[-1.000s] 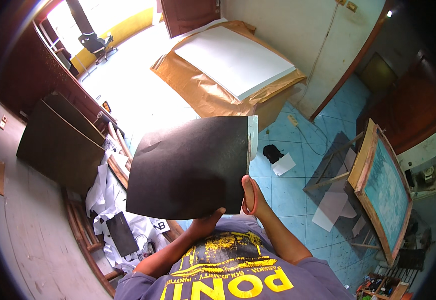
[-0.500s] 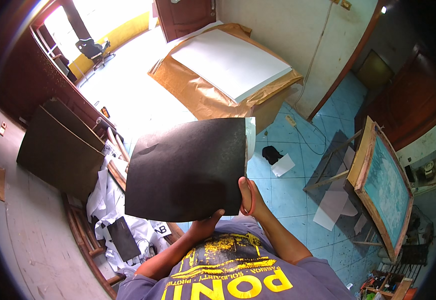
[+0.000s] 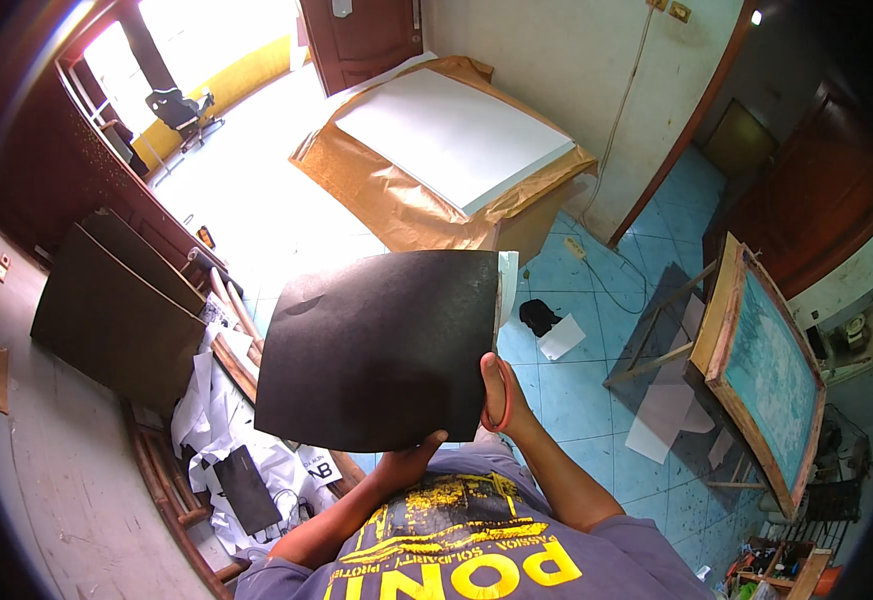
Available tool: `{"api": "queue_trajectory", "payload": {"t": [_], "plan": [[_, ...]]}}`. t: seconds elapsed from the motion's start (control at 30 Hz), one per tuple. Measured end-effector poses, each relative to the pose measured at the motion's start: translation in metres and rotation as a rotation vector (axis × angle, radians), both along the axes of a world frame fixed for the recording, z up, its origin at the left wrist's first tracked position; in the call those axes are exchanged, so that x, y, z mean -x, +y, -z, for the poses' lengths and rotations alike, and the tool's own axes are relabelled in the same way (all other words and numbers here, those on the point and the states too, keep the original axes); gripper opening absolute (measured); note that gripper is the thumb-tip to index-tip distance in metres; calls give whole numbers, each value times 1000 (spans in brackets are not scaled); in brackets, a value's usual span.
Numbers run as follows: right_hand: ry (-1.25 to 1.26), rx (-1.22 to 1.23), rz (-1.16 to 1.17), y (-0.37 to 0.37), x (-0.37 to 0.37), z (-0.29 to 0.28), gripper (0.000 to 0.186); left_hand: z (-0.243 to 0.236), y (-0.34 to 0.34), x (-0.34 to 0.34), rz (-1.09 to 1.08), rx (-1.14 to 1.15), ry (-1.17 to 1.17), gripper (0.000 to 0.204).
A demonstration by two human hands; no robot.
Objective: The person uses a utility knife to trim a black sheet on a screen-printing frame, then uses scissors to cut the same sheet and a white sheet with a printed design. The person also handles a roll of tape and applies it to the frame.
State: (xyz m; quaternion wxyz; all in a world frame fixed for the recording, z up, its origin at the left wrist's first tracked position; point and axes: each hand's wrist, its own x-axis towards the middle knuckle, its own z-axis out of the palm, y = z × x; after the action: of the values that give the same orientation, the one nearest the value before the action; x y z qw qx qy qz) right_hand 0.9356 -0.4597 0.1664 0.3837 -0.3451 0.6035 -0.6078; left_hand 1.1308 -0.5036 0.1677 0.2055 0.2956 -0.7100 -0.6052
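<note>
A large black sheet [image 3: 381,345], slightly bowed and creased near its upper left, is held up in front of my body. My left hand [image 3: 411,458] grips its lower edge from below, thumb on the front and the other fingers hidden behind. At the lower right edge, my right hand [image 3: 501,390] is closed on the sheet with its thumb showing. An orange-red loop [image 3: 497,405], which looks like a scissors handle, is also in my right hand; any blades are hidden. Along the right edge a pale, whitish strip [image 3: 507,285] sticks out from behind the black sheet.
Ahead stands a table covered in brown paper [image 3: 356,190] with white sheets [image 3: 456,135] on top. A wooden screen frame [image 3: 764,375] leans at the right. Dark boards [image 3: 111,310] and crumpled white material [image 3: 206,430] are at the left. A black cloth [image 3: 538,317] lies on the tiled floor.
The black sheet sits slightly lower and a little to the right in the picture. Both hands keep their hold, and the room has shifted slightly in view.
</note>
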Motion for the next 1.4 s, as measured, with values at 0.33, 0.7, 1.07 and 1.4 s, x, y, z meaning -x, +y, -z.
{"api": "queue_trajectory", "payload": {"t": [0.33, 0.7, 1.07, 1.4], "plan": [[-80, 50, 4, -7, 11, -15, 82, -1, -6, 0, 80, -54, -105, 32], [5, -15, 42, -9, 12, -4, 78, 8, -8, -4, 58, -59, -48, 31], [0, -42, 43, -9, 26, -34, 53, -2, -8, -3, 64, -64, -138, 33], [5, -70, -554, -130, -99, -40, 72, 24, 12, -93, -602, -94, 135, 32]]}}
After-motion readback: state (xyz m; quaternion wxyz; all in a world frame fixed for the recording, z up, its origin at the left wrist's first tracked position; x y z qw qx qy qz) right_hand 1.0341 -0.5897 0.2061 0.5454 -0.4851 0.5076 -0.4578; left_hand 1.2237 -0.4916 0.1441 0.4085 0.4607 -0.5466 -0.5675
